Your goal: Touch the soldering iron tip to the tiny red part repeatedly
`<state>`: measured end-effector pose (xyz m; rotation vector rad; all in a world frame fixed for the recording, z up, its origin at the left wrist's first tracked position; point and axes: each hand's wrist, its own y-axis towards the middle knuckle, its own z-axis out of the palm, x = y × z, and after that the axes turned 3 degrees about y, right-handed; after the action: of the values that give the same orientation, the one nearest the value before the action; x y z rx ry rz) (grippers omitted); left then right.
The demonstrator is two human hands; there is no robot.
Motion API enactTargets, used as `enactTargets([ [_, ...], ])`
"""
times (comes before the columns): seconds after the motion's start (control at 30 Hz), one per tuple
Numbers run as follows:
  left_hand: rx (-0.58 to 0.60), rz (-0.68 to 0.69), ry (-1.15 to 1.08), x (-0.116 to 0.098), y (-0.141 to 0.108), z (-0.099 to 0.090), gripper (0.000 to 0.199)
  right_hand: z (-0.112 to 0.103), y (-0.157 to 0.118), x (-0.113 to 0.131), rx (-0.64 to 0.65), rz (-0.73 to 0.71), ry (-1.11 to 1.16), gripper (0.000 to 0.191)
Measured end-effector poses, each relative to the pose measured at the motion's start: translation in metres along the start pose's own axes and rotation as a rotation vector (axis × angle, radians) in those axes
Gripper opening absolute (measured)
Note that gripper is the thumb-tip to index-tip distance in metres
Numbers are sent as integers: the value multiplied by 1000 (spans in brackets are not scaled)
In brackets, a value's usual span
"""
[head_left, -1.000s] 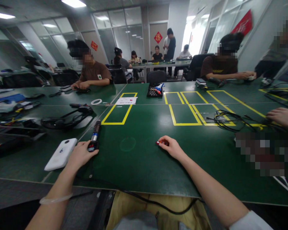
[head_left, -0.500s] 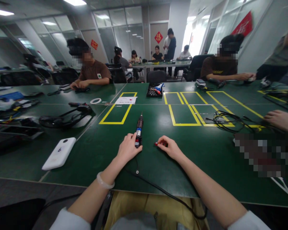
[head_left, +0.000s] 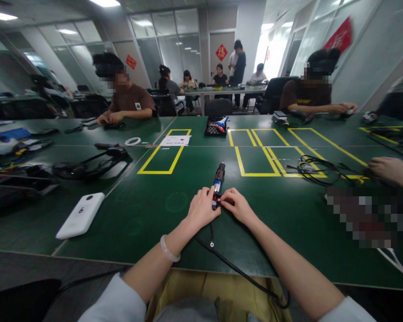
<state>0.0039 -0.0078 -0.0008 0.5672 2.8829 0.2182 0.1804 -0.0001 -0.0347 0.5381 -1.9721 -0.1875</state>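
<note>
Tool (head_left: 219,178) has come right with the left hand (head_left: 203,206), now up against the right hand (head_left: 237,206). Left hand wrapped on tool's rear end, tip pointing away from it. Right hand pinching small red part (head_left: 219,201) at tool's rear; can't tell if part touches tool. Black cable (head_left: 225,263) on desk (head_left: 147,232), nearer the wearer than both hands. White device (head_left: 81,215) well left of left hand. Box (head_left: 216,134) well beyond both hands.

Bare green tabletop (head_left: 154,201) lies open between the white rectangular slab (head_left: 80,216), lower left, and the black-and-silver cylindrical tool (head_left: 218,182) blocking the centre.
</note>
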Motion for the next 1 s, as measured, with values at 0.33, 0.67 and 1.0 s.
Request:
enactTargets([
  [0.33, -51, -21, 160, -8, 7, 2, 67, -4, -3, 5, -6, 22, 57, 15],
  [0.67, -42, -14, 263, 34, -20, -16, 65, -3, -4, 3, 68, 98, 121, 20],
  [1.0, 56, -344, 473, 184, -81, -53, 70, -4, -4, 6, 93, 128, 90, 18],
])
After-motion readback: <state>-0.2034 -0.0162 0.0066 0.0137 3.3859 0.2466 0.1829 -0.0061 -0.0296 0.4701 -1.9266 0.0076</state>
